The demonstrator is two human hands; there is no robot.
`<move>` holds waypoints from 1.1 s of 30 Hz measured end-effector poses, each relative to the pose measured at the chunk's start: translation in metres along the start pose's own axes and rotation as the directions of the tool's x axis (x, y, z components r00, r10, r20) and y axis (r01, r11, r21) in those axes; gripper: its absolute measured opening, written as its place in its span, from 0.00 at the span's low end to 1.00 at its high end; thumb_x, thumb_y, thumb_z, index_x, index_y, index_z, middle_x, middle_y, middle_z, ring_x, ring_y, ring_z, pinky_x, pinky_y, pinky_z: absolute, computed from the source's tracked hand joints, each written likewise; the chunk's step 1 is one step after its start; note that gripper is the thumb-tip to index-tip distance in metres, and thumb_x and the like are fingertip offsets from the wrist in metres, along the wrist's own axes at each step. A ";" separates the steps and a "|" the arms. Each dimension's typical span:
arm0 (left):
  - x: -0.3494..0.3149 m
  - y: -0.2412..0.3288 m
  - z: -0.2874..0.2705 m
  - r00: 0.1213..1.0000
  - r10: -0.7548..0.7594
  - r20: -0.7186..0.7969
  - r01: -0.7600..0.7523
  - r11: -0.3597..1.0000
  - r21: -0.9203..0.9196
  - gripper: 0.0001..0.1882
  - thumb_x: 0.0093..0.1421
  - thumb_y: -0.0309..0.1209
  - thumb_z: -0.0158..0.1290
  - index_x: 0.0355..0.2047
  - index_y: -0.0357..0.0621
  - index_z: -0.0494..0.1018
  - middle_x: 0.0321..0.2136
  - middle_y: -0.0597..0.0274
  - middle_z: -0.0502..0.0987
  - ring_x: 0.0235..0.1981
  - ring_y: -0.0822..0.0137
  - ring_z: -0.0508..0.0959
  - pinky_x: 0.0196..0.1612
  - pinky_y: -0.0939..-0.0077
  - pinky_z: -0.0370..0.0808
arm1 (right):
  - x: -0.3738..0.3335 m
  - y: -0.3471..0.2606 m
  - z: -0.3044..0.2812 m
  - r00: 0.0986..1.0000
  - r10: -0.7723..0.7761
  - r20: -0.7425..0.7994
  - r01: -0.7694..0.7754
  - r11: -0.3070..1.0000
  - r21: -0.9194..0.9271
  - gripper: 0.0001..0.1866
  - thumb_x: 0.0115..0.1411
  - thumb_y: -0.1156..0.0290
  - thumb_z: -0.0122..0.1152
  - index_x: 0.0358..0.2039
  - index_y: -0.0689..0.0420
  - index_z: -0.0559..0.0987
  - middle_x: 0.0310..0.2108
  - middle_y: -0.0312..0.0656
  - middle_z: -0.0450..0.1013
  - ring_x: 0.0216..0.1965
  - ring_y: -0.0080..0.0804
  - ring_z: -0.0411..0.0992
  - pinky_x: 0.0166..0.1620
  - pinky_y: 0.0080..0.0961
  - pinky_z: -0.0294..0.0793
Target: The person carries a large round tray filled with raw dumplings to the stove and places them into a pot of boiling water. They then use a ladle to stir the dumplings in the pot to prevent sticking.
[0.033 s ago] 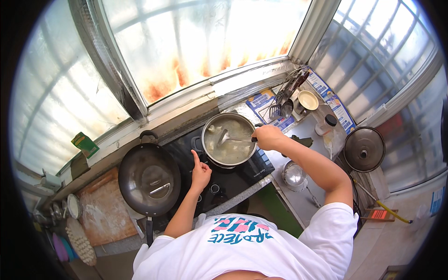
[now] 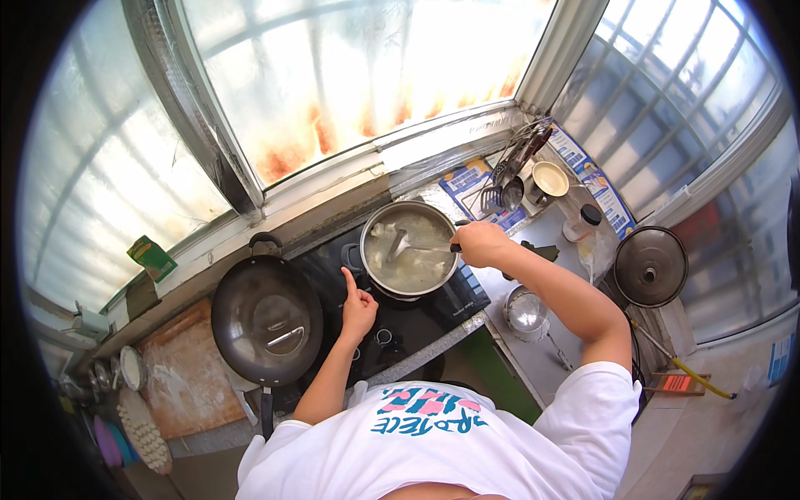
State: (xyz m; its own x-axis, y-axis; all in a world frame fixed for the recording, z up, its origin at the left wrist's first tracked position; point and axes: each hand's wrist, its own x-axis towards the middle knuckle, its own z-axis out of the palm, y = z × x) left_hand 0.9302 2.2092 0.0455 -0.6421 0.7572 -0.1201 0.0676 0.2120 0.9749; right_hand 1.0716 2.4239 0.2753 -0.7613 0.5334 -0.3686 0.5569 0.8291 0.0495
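A deep metal pot stands on the black glass cooktop. It holds cloudy, pale liquid with whitish dumpling-like pieces in it. My right hand, at the pot's right rim, is closed round the dark handle of a metal spatula. The spatula's head dips into the liquid near the pot's middle. My left hand hovers just left of the pot, holding nothing. Its index finger stretches toward the pot's side handle while the other fingers curl; whether the fingertip touches the handle, I cannot tell.
A covered black wok sits left of my left hand. Further left are a floured board and a tray of small white pieces. At right stand a strainer-like metal bowl, a cream-rimmed cup, a jar and a pot lid.
The pieces and liquid in the pot have shifted slightly around the spatula. Both hands look unmoved.
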 end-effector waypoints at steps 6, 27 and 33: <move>-0.001 0.000 0.001 1.000 -0.004 -0.007 0.004 1.000 0.001 0.54 0.52 0.17 0.48 0.67 0.53 0.22 0.22 0.66 0.69 0.22 0.74 0.70 0.31 0.81 0.71 | -0.031 -0.001 -0.046 0.997 -0.019 -0.078 0.004 0.983 -0.184 0.08 0.49 0.74 0.58 0.31 0.55 0.82 0.32 0.45 0.78 0.39 0.42 0.77 0.39 0.35 0.76; -0.002 0.003 0.002 1.000 -0.019 -0.009 0.019 0.999 -0.036 0.54 0.52 0.16 0.48 0.68 0.56 0.23 0.23 0.68 0.67 0.23 0.78 0.66 0.30 0.85 0.68 | -0.020 -0.025 -0.011 0.997 0.027 -0.072 -0.067 0.768 -0.637 0.07 0.50 0.71 0.60 0.30 0.54 0.83 0.30 0.36 0.76 0.34 0.35 0.74 0.24 0.34 0.66; -0.001 0.003 0.002 1.000 -0.018 -0.005 0.018 1.000 -0.023 0.54 0.52 0.15 0.47 0.67 0.57 0.22 0.23 0.68 0.67 0.23 0.78 0.66 0.30 0.85 0.68 | -0.026 -0.028 -0.014 0.997 0.076 0.034 -0.044 0.826 -0.561 0.07 0.52 0.71 0.59 0.30 0.50 0.84 0.32 0.35 0.79 0.37 0.31 0.78 0.31 0.28 0.73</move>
State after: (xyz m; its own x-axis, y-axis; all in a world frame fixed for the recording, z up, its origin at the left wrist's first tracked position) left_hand 0.9329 2.2103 0.0479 -0.6471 0.7500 -0.1369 0.0384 0.2113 0.9767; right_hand 1.0715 2.3889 0.2967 -0.7051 0.5889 -0.3951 0.3072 0.7558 0.5783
